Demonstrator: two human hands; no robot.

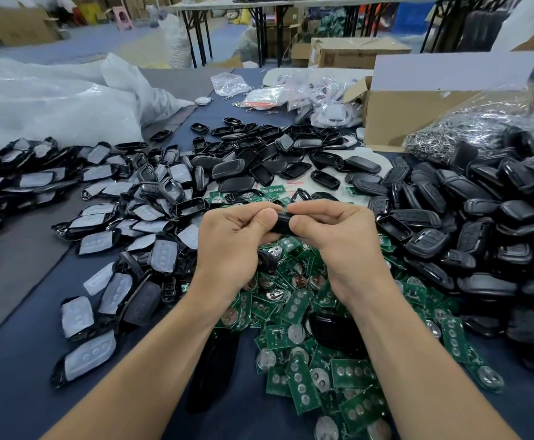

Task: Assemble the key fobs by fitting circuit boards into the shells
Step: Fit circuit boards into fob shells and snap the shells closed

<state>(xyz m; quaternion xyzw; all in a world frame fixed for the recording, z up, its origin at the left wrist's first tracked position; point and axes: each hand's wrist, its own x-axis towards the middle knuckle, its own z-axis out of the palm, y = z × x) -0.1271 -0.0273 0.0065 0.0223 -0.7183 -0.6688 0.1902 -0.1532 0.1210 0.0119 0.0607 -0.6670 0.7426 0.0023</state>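
Observation:
Both hands meet over the middle of the table and hold one black key fob shell (282, 223) between them. My left hand (232, 239) grips its left end with thumb and curled fingers. My right hand (338, 231) grips the right end, thumb on the near side. A sliver of green circuit board (285, 208) shows at the shell's top edge; the rest is hidden by my fingers. Below my hands lies a heap of green circuit boards (294, 315) with round battery clips.
Shell halves with grey rubber pads (100, 217) spread at the left, empty black shells (259, 154) behind, closed black fobs (481, 217) heaped at the right. A cardboard box (396, 119), a bag of metal rings (469, 128) and white plastic bags (53, 100) stand at the back.

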